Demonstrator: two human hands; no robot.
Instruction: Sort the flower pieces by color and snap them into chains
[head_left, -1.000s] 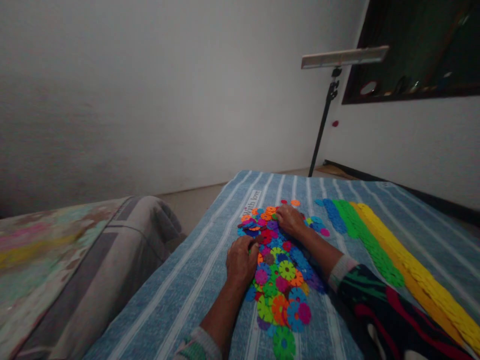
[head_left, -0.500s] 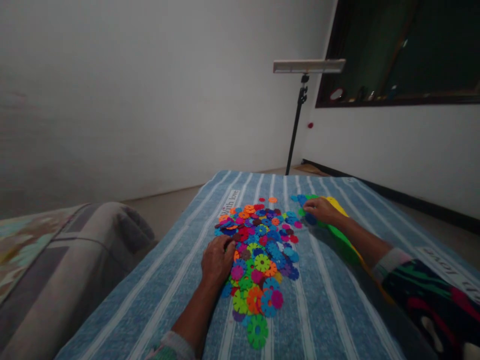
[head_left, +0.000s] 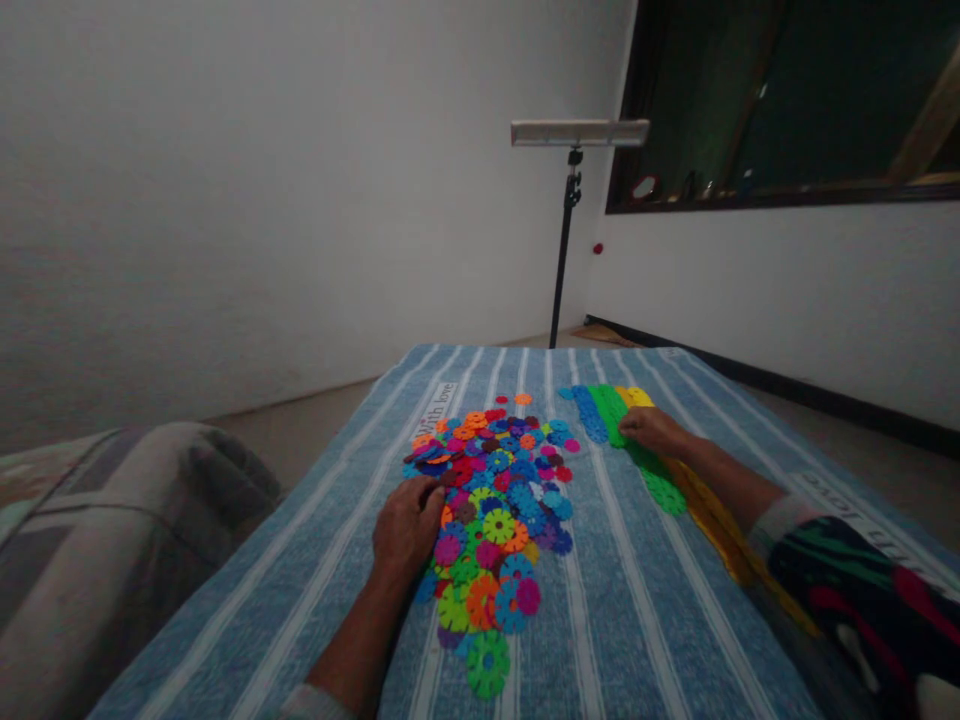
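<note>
A heap of many-coloured plastic snowflake discs (head_left: 495,500) lies on a blue striped cloth (head_left: 615,600). My left hand (head_left: 405,528) rests palm down on the heap's left edge, fingers curled over a few discs. To the right run sorted rows of discs: a short blue row (head_left: 589,415), a green row (head_left: 651,476) and a yellow row (head_left: 712,520). My right hand (head_left: 654,430) lies on the far part of the green row, fingers closed at the discs; whether it holds one is hidden.
A grey cushion or rolled blanket (head_left: 112,540) sits at the left beside the cloth. A light bar on a black stand (head_left: 570,190) rises by the far wall. A dark window (head_left: 780,100) fills the upper right. Bare floor (head_left: 315,420) shows beyond the cloth.
My right hand left the far side of the heap and moved right onto the sorted rows. The left hand stayed on the heap. The camera turned rightward.
</note>
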